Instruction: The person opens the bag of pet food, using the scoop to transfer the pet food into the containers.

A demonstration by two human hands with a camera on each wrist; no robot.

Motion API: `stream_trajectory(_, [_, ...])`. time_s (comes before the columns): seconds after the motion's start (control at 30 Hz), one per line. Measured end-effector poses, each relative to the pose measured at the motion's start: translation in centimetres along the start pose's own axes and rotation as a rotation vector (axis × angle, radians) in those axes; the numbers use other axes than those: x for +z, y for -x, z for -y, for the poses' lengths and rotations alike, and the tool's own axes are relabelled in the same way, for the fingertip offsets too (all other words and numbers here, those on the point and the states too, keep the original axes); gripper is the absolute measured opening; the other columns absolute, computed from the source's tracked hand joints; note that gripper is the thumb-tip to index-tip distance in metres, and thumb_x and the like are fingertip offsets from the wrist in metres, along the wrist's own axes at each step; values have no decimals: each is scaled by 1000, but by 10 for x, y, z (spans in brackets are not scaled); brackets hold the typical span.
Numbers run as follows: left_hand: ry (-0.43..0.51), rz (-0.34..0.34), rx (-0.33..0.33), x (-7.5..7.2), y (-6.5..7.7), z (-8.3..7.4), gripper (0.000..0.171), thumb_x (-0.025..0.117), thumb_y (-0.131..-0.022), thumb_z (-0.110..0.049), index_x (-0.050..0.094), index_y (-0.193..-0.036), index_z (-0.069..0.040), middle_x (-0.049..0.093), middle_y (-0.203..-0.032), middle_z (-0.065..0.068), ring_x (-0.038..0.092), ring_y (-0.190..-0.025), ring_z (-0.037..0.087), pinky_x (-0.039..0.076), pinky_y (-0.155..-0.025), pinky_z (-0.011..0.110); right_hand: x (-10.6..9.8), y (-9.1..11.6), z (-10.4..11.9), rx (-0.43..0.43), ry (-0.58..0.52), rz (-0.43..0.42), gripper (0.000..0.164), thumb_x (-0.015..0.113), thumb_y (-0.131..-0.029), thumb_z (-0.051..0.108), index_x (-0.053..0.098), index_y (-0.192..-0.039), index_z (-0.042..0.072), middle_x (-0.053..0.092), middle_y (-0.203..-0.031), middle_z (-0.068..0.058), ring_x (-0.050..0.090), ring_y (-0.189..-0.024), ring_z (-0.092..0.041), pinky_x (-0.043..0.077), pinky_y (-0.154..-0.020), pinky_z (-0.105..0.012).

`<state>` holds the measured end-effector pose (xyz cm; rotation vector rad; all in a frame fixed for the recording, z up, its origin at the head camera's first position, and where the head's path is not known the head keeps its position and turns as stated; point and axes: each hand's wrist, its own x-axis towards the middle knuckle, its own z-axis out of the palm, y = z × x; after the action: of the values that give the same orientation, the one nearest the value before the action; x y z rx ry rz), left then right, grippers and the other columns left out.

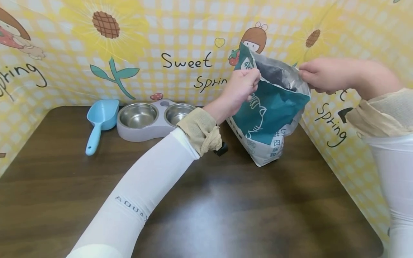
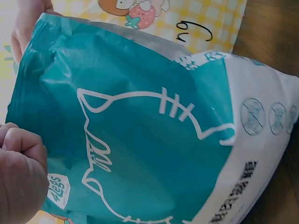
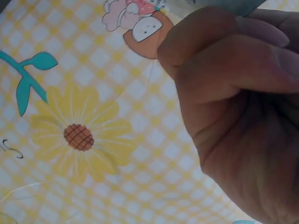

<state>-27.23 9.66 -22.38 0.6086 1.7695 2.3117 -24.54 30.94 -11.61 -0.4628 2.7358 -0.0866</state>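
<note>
A teal and white pet food bag (image 1: 274, 111) with a white cat outline stands at the back right of the table, its top spread so the silver lining shows. My left hand (image 1: 242, 87) pinches the front edge of its mouth. On the far right side, my right hand (image 1: 329, 75) grips the other edge between thumb and curled fingers. The left wrist view has the bag's printed front (image 2: 149, 112) filling most of the picture, the left hand (image 2: 21, 172) at its top edge. In the right wrist view, the right hand's curled fingers (image 3: 233, 65) cover most of the bag's edge.
Left of the bag stands a grey double feeding bowl (image 1: 142, 134) with two steel basins. A light blue scoop (image 1: 102, 116) lies beside it at the back left. A yellow checked cloth (image 1: 180, 32) hangs behind the brown table (image 1: 245, 208).
</note>
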Motion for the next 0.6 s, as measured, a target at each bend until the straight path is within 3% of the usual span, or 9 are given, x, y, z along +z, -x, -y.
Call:
stream_trajectory(0.23, [-43,0,-62,-6,0,2,46,43,-99,-8,40,-53,-10,32,-49,-2,26,-46,13,23,-41,20,1,4,-1,12,-6,-8,38,18,-109,23,49,-102,2,37,-56,2,35,-42,-14,41,-43,-31])
stream_trajectory(0.37, [-99,-1,-113,-10,-1,2,47,44,-102,-18,43,-56,-9,31,-46,-3,28,-45,13,24,-41,21,1,1,-1,1,-7,-23,40,19,-108,23,49,-93,2,38,-56,2,36,-44,-14,40,-46,-31])
stream_trajectory(0.47, [-173,-18,-148,-12,-5,0,50,45,-103,-30,44,-57,-10,31,-45,-3,29,-44,13,24,-40,22,-4,-5,1,31,-38,2,44,18,-108,28,47,-88,1,36,-55,3,35,-44,-14,39,-48,-31])
stream_trajectory(0.6, [-339,-73,-185,-14,-16,-8,55,46,-100,-47,46,-59,-11,34,-46,-3,30,-42,16,25,-40,26,-17,-19,8,71,-13,53,54,16,-108,40,51,-99,-1,34,-55,4,34,-42,-13,39,-47,-32])
